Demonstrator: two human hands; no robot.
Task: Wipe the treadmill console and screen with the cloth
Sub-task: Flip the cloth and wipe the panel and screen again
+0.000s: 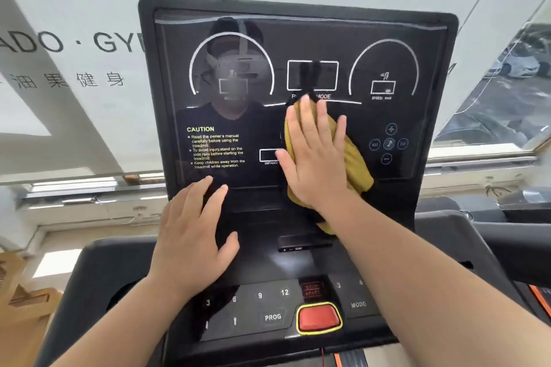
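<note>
Head view: your right hand [313, 155] lay flat, fingers straight and spread, pressing the cloth [356, 167] against the middle of the screen [396, 116]. The cloth sat bunched under the palm, with a tail hanging below the wrist. Your left hand [193, 232] held nothing; its fingers were straight, the tips at the screen's lower edge, apparently bracing.

Progress, judged: wipe under way at screen centre. No streaks or damp patches showed, so the cleaned area could not be told apart from the rest. The lower console [268, 268] with its keys and the red stop button [318, 317] probably remained to be done.

Materials: the cloth was mustard-yellow, soft and creased. The screen was a flat, glossy black panel, reflective, with white printed arcs and boxes. The console was dark moulded plastic with rounded corners.
</note>
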